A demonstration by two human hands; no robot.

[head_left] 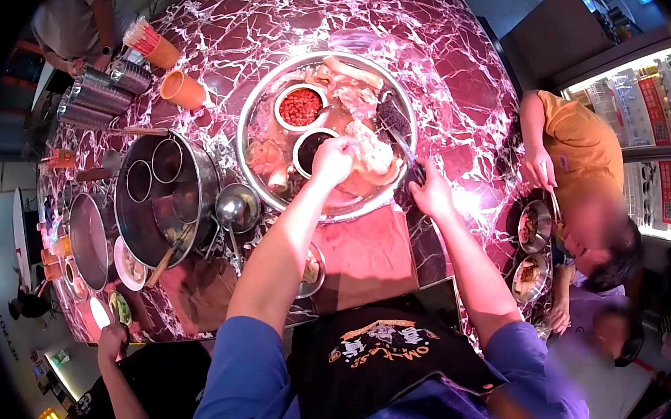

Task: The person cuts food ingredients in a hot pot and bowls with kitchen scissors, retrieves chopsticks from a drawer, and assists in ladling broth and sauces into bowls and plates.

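A big round metal tray [247, 165] holds chunks of cooked meat [374, 152], some on the bone, in liquid. Inside it stand a white bowl of chopped red chili [299, 107] and a bowl of dark sauce [310, 144]. My left hand [334, 160] is closed over the tray, between the dark-sauce bowl and the meat; what its fingers hold, if anything, is hidden. At the tray's right rim, my right hand [433, 191] grips the black handle of a slotted spatula [393, 117], its dark, holed head leaning over the meat.
Left of the tray stand a large steel pot [208, 197] and a ladle [233, 209]. Several metal cups [102, 90] and a chopstick holder [162, 54] are farther back. A person in orange [581, 144] sits at right by two bowls of food [534, 224]. Another person's hand [112, 341] is at lower left.
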